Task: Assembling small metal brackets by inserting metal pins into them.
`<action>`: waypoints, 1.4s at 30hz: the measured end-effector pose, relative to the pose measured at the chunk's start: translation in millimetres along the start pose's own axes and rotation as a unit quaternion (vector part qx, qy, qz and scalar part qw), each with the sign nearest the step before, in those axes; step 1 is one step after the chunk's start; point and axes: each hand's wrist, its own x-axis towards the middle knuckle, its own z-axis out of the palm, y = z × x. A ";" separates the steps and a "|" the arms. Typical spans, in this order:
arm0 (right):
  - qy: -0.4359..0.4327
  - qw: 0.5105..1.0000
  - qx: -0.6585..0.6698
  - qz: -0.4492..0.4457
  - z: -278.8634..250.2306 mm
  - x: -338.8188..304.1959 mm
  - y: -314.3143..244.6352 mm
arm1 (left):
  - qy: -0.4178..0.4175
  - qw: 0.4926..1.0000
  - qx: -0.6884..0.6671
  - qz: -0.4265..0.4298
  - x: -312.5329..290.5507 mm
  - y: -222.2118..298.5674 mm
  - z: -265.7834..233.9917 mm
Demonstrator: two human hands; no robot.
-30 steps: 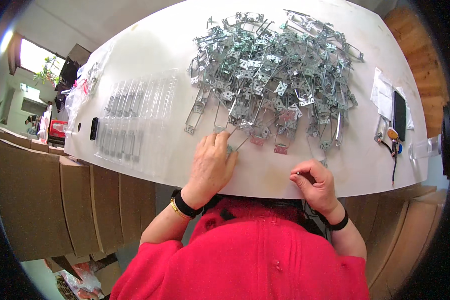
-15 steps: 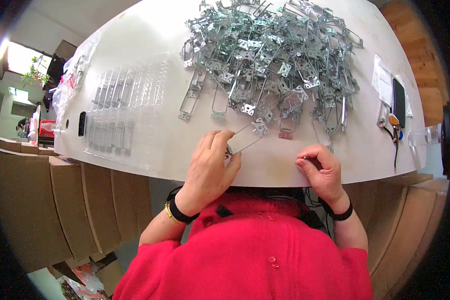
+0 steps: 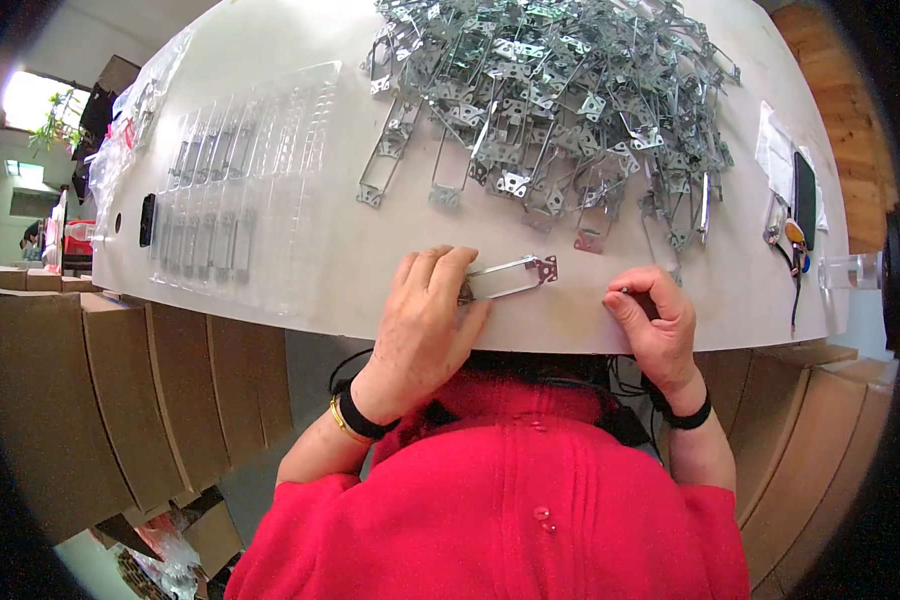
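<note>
Left fingers [image 3: 450, 265] at end of bracket [image 3: 538, 267]

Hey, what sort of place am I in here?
Probably a small hardware workshop: a big heap of metal brackets lies on the white table, a clear plastic tray holds rows of metal parts, and cardboard boxes stand nearby.

Silver bracket [image 3: 543, 270], white table [image 3: 560, 325], red shirt [image 3: 450, 510]

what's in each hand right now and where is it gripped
Left hand: a metal bracket, held by its left end. Right hand: a tiny item between thumb and finger, too small to identify.
</note>
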 end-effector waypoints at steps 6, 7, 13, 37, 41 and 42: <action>0.004 1.000 -0.001 -0.001 -0.4 -0.6 1.0 | 0.016 1.000 0.016 0.000 -0.5 2.5 0.6; 0.004 1.000 0.003 0.004 -0.3 -0.7 0.6 | 0.015 1.000 0.016 0.001 -0.6 2.8 1.4; 0.003 1.000 -0.006 -0.015 -1.1 0.8 1.9 | 0.038 0.999 -0.001 0.007 0.3 -0.5 3.6; 0.021 0.999 -0.017 -0.034 -0.3 0.7 2.4 | 0.016 0.997 0.042 0.070 11.3 15.9 -4.0; 0.015 0.999 -0.018 -0.023 -0.6 1.4 -1.7 | -0.010 0.996 0.040 0.074 8.1 9.4 -4.7; 0.014 0.999 -0.021 -0.024 -0.7 1.7 -1.4 | -0.003 0.995 0.050 0.081 7.8 8.4 -5.3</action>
